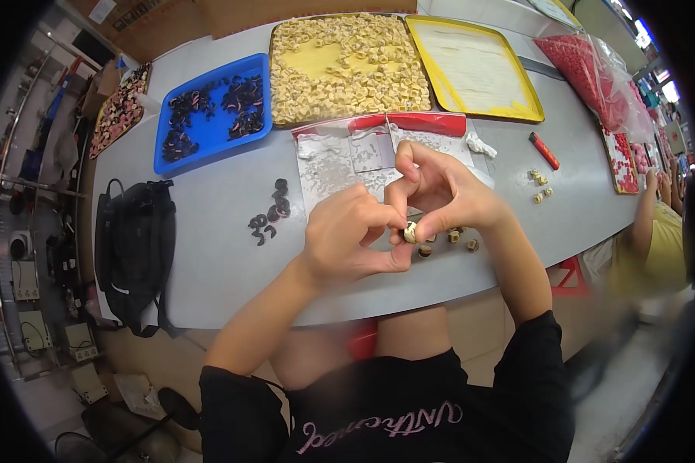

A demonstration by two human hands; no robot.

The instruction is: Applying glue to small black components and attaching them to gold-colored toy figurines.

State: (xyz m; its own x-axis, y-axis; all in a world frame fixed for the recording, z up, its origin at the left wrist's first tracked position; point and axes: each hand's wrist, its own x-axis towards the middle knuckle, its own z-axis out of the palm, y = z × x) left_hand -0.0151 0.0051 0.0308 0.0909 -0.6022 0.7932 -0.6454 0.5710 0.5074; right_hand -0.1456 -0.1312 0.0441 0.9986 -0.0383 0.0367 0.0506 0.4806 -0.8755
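Note:
My left hand [354, 235] and my right hand [449, 191] meet over the near middle of the table. Between their thumbs and fingertips they pinch a small cream-and-black piece [411, 232]; fingers partly cover it. Just beyond and right of it, several small cream-and-dark pieces [454, 236] lie on the tabletop, partly behind my right hand. Loose black curved pieces [270, 212] are scattered left of my left hand. Under and beyond my hands spreads a red-and-white sheet [328, 166] strewn with tiny grey bits.
At the back stand a blue tray [159, 158] of black pieces, a yellow tray [309, 65] of cream pieces and a yellow-rimmed tray [479, 65]. A black bag [135, 247] lies left. Rightward are a red-and-black tool [544, 150], red beads in a bag [587, 77] and another person [652, 239].

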